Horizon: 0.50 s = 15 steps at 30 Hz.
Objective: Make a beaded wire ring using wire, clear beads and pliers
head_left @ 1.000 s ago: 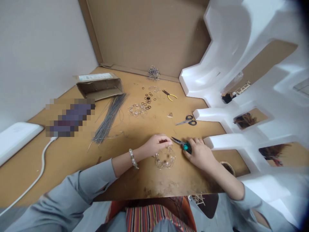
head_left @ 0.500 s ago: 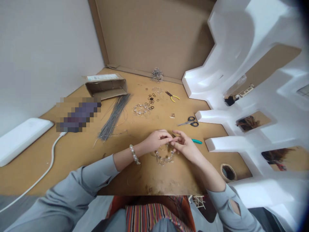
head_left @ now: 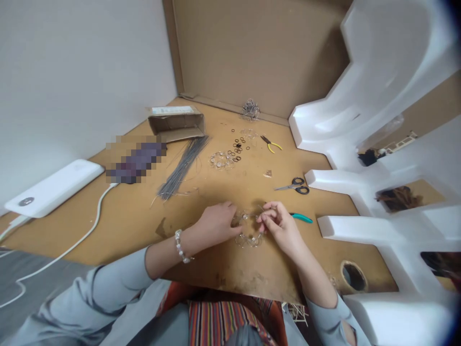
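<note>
A ring of looped thin wire with small clear beads [head_left: 254, 240] lies on the wooden table in front of me. My left hand [head_left: 218, 223] is at its left edge, thumb and fingers apart; whether the fingertips touch the wire is unclear. At the ring's right side my right hand [head_left: 283, 228] is closed in a pinch. A thin wire [head_left: 260, 208] sticks out from its fingertips toward the upper left. Green-handled pliers [head_left: 301, 218] lie just beyond the right hand, their jaws hidden behind it.
Black-handled scissors [head_left: 297, 186] and yellow-handled pliers [head_left: 272, 144] lie to the right. Farther back are another wire ring [head_left: 221, 161], several small dark rings [head_left: 237, 149] and a wire tangle [head_left: 250, 110]. Grey wires [head_left: 183, 168] lie by an open cardboard box [head_left: 176, 126]. White foam [head_left: 338, 226] borders the right.
My hands, which met above the ring, have come apart. The left has moved left and opened; the right stays pinched by the ring. The whole view has shifted slightly.
</note>
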### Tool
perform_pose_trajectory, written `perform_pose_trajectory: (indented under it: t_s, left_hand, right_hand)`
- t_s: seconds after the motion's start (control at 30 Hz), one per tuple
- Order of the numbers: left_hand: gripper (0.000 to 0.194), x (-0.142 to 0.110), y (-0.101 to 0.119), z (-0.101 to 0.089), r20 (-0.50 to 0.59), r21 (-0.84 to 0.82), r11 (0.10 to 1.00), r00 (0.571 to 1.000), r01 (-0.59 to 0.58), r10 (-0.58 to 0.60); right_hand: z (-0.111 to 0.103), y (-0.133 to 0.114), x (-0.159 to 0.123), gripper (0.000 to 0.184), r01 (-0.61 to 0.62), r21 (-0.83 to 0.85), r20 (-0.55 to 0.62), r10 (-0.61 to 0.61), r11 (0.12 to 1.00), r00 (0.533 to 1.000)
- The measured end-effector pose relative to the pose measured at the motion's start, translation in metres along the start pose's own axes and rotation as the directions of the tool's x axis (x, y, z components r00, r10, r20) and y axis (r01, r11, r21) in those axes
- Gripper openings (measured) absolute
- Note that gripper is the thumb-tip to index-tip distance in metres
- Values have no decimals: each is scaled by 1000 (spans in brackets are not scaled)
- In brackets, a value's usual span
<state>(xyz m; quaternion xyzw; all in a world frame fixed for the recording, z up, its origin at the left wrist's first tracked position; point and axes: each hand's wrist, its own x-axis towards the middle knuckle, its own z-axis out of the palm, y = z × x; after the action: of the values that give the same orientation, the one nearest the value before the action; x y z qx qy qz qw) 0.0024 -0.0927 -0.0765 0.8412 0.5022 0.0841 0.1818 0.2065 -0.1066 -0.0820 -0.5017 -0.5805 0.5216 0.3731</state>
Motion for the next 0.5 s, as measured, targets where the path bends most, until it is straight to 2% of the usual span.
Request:
perform_pose_trajectory:
  t_s: [0.07, 0.23, 0.33, 0.4, 0.5]
  left_hand:
    - [21, 3, 0, 6, 16, -59, 998, 1000, -15, 16]
    - [14, 8, 0, 14, -31, -168, 981, 995, -95, 91]
    - [14, 9, 3, 20, -69, -201, 971, 991, -130, 118]
    - [15, 10, 3, 24, -83, -203, 966, 986, -158, 144]
    - [17, 13, 2, 27, -88, -216, 957, 980, -193, 178]
  right_hand:
    - [2, -1, -1, 17, 21, -90, 35, -18, 996, 999]
    - [3, -5, 2, 22, 3, -247, 72, 15, 969, 997]
    - [0, -7, 4, 10, -47, -206, 163, 82, 977, 983]
    - [-3, -9, 5, 14, -109, -127, 209, 134, 986, 969]
    - [-8, -10, 8, 22, -158, -35, 211, 162, 987, 964]
